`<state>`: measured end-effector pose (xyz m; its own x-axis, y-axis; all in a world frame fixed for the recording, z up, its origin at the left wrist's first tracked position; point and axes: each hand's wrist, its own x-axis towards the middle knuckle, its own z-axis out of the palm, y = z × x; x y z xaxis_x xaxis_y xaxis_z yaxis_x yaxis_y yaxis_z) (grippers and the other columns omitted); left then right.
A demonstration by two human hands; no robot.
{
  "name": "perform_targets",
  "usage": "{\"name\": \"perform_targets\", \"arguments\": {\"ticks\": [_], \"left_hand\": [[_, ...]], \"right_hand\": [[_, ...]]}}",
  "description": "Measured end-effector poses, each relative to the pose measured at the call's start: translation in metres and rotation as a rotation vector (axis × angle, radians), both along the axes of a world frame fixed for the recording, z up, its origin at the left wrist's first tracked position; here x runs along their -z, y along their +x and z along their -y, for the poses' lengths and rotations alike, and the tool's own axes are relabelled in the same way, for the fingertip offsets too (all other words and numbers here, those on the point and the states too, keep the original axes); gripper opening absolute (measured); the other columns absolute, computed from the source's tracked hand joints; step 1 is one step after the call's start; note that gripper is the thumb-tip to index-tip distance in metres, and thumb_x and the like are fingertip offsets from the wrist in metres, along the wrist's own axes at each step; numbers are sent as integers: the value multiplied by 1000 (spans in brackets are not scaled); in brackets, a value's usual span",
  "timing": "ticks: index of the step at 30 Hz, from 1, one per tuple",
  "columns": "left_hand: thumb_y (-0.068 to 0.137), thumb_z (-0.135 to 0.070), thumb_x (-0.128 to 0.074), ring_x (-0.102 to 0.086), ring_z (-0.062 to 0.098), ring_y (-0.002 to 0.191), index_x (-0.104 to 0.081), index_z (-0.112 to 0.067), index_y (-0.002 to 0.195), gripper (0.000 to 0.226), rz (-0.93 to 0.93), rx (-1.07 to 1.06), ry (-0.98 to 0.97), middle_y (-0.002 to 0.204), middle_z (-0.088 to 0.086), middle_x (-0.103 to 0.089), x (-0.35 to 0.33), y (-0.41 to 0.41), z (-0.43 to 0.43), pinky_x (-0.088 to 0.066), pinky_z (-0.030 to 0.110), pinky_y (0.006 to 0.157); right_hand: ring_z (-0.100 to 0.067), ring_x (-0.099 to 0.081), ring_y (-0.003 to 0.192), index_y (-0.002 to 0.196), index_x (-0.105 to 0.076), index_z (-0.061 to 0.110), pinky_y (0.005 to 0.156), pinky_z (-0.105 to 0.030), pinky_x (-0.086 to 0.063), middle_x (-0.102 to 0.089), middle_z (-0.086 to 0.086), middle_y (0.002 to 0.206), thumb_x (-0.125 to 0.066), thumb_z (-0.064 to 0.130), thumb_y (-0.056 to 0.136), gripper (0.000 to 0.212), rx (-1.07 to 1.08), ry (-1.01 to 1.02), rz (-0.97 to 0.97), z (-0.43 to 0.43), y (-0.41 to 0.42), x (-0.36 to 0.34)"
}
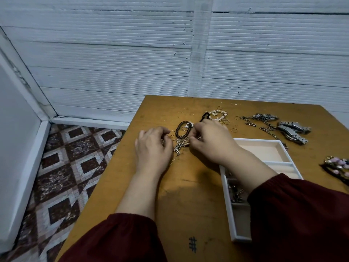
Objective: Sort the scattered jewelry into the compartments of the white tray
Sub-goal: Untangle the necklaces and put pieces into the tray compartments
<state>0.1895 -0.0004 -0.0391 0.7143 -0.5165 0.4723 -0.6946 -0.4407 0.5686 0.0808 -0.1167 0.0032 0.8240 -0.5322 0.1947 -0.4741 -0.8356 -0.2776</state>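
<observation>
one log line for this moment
left hand: curled beside jewelry pile | right hand: pinches chain | white tray: partly filled

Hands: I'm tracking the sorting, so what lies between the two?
Head view: a tangle of chains and rings, just below a dark beaded bracelet.

— Where's the white tray point(227, 205)?
— Right side of the counter point(188, 195), pale compartments; small metal pieces point(236, 193) lie in a near-left one (partly hidden).
— The loose jewelry?
— Dark bead bracelet point(182, 129) and tangled chains point(178, 145) left of it; gold rings point(225, 121) and steel watches point(291, 130) beyond.
</observation>
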Motion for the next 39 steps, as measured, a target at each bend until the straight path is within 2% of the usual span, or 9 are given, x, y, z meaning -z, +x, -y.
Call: {"name": "perform_targets", "arguments": {"ticks": [4, 7, 10, 15, 20, 26, 32, 39], "left_hand": [[91, -29, -53, -46, 20, 103, -66, -26, 107, 21, 25, 11, 116, 108, -6, -67, -2, -4, 1, -28, 30, 78], [93, -34, -50, -45, 22, 105, -64, -29, 112, 24, 26, 3, 190, 111, -5, -65, -9, -6, 3, -32, 33, 81], [95, -37, -48, -42, 24, 109, -62, -32, 117, 26, 60, 17, 275, 114, -5, -63, -15, -8, 11, -32, 34, 84], [94, -43, -50, -40, 25, 113, -62, -35, 118, 28, 91, 47, 416, 118, -4, -60, -19, -6, 28, -32, 37, 86], [92, -46, -52, -37, 27, 116, -64, -36, 116, 29, 101, 35, 457, 122, -3, -57, -19, -7, 37, -28, 38, 88], [89, -45, -56, -32, 30, 122, -68, -32, 111, 27, 89, -8, 506, 126, -1, -56, -20, -9, 45, -26, 42, 93], [88, -40, -59, -31, 31, 124, -71, -29, 104, 23, 70, -52, 493, 124, 0, -58, -21, -13, 49, -26, 43, 94], [90, -39, -58, -34, 29, 121, -70, -30, 103, 20, 1, -104, 331, 122, -2, -58, -27, -20, 45, -27, 40, 95]], "right_hand": [[-26, -55, 97, 79, -55, 26, 88, -41, -44, -62, -2, 96, -56, 28, 87, 9, 39, 182, 213, 8, -4, 1], [-24, -58, 92, 79, -57, 24, 86, -48, -47, -63, 0, 93, -57, 26, 88, 9, 44, 306, 360, 11, -6, -3], [-21, -59, 89, 81, -59, 21, 84, -46, -49, -64, 0, 90, -58, 25, 89, 9, 51, 353, 444, 13, -8, -5], [-20, -60, 86, 80, -60, 22, 82, -45, -50, -64, 3, 86, -59, 24, 88, 8, 60, 377, 508, 17, -8, -7], [-20, -60, 89, 75, -57, 28, 84, -46, -49, -64, 5, 84, -59, 27, 86, 12, 93, 385, 535, 21, -10, -7], [-20, -60, 86, 72, -57, 28, 83, -46, -49, -63, 6, 84, -60, 25, 86, 14, 107, 407, 544, 23, -13, -7], [-20, -60, 86, 78, -61, 23, 84, -43, -48, -63, 5, 85, -60, 23, 86, 8, 109, 403, 544, 24, -16, -9], [-21, -59, 89, 76, -59, 25, 87, -46, -47, -62, 6, 85, -60, 23, 86, 10, 105, 413, 566, 22, -20, -14]]}}
